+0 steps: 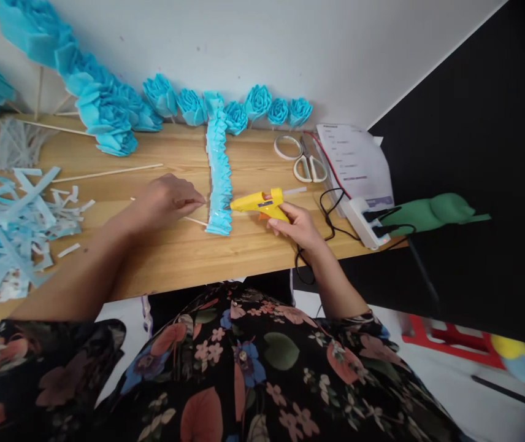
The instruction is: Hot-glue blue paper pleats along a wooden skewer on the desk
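My right hand (298, 226) is closed around the handle of a yellow glue gun (260, 202), whose nozzle points left at the lower part of a long strip of folded blue paper petals (219, 175) lying on the wooden table (175, 245). My left hand (168, 197) rests on the table just left of the strip, fingers pinched on a thin wooden stick (195, 220) that runs under the strip's lower end.
Finished blue paper roses (257, 101) line the wall. More blue flowers on sticks (101, 104) lie at back left, paper scraps (9, 215) at left. White scissors (308, 167), a tape roll (287, 147), a printed sheet (352, 159) and a power strip (366, 221) sit at right.
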`<state>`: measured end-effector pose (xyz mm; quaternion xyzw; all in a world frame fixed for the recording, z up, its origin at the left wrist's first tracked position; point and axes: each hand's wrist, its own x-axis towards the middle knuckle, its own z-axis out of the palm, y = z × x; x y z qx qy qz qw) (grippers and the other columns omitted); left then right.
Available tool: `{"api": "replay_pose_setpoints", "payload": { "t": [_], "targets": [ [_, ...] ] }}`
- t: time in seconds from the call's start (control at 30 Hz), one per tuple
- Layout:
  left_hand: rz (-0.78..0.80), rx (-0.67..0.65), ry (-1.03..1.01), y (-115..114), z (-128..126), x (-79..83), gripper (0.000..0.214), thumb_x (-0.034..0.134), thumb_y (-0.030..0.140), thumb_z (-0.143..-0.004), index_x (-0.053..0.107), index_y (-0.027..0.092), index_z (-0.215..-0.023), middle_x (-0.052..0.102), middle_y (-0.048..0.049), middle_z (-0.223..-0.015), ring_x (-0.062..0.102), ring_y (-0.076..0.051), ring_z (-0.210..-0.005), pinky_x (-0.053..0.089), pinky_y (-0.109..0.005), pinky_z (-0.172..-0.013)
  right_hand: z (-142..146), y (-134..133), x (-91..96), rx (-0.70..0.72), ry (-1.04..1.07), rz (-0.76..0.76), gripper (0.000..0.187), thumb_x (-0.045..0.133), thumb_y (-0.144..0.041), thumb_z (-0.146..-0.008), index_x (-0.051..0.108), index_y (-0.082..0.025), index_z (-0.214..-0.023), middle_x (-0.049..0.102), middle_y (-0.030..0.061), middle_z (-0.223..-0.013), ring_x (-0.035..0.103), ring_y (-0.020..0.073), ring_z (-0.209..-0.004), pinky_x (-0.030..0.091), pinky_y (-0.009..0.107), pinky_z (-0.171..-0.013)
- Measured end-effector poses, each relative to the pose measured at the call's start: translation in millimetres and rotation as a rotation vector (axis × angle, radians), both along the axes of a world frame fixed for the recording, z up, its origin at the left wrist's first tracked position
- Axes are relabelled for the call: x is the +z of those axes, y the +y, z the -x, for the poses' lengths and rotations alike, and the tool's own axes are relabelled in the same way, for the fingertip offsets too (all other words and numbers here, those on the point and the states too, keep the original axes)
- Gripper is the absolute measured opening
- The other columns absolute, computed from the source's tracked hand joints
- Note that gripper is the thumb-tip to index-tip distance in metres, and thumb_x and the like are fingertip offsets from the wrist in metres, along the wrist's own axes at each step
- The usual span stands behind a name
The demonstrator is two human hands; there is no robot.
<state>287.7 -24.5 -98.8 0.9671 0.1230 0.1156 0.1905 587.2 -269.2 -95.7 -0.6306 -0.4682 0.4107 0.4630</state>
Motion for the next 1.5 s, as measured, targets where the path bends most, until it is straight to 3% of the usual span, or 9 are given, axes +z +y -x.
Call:
{"api": "replay_pose_setpoints", "payload": {
  "t": [0.33, 0.53, 0.8, 0.97, 1.3, 1.5],
  "targets": [
    [-0.034, -0.034, -0.069, 2.3, 2.9, -4.8, 0.046, 0.053, 0.046, -0.124, 0.090, 0.022, -0.114, 0.089, -0.0086, -0.099, 0.080, -0.022, -0.091, 0.055, -0.031, -0.096, -6.2, 1.7, -10.5, 0.069, -0.056, -0.051, 0.058, 0.093, -0.072, -0.091, 0.085, -0.019, -0.115, 0.077, 0.0015, -0.085, 0.058, 0.0138, -0.063, 0.052, 0.029, -0.062],
    [-0.008, -0.069, -0.090, -0.7, -0.6, -7.8, 0.043, 0.056, 0.043, -0.123, 0.093, 0.022, -0.113, 0.090, -0.0097, -0.100, 0.082, -0.023, -0.094, 0.056, -0.032, -0.095, -2.5, 2.1, -11.8, 0.078, -0.202, -0.057, 0.045, 0.086, -0.058, -0.094, 0.089, -0.019, -0.119, 0.080, 0.0027, -0.089, 0.061, 0.0160, -0.067, 0.053, 0.031, -0.068],
    [0.002, -0.065, -0.114, -3.4, -0.9, -9.0, 0.039, 0.055, 0.033, -0.120, 0.094, 0.024, -0.120, 0.091, -0.0083, -0.102, 0.083, -0.022, -0.092, 0.058, -0.031, -0.092, -2.6, 3.2, -13.5, 0.073, -0.280, -0.080, 0.052, 0.082, -0.053, -0.094, 0.089, -0.014, -0.128, 0.081, 0.0061, -0.094, 0.071, 0.0212, -0.082, 0.059, 0.036, -0.080],
    [-0.041, -0.074, -0.068, -4.1, -2.1, -11.6, 0.042, 0.053, 0.024, -0.117, 0.094, 0.026, -0.125, 0.092, -0.0078, -0.106, 0.084, -0.023, -0.097, 0.058, -0.031, -0.093, -4.4, 2.3, -14.7, 0.078, -0.273, -0.065, 0.053, 0.083, -0.054, -0.095, 0.089, -0.016, -0.130, 0.083, 0.0065, -0.098, 0.069, 0.0196, -0.077, 0.060, 0.036, -0.077],
    [-0.034, -0.091, -0.037, -0.5, -2.4, -18.8, 0.043, 0.053, 0.027, -0.114, 0.095, 0.028, -0.125, 0.090, -0.0059, -0.099, 0.082, -0.023, -0.094, 0.059, -0.031, -0.094, -4.0, 0.9, -9.9, 0.061, -0.188, -0.058, 0.048, 0.089, -0.060, -0.092, 0.089, -0.019, -0.118, 0.080, 0.0019, -0.090, 0.059, 0.0152, -0.066, 0.052, 0.030, -0.065],
    [-0.023, -0.095, -0.030, -1.0, -2.5, -17.8, 0.043, 0.054, 0.028, -0.114, 0.095, 0.028, -0.123, 0.089, -0.0066, -0.097, 0.081, -0.024, -0.093, 0.058, -0.032, -0.093, -4.2, 0.1, -11.6, 0.043, -0.097, -0.083, 0.052, 0.091, -0.066, -0.091, 0.088, -0.020, -0.116, 0.078, 0.0012, -0.085, 0.060, 0.0160, -0.063, 0.054, 0.031, -0.064]
  ]
}}
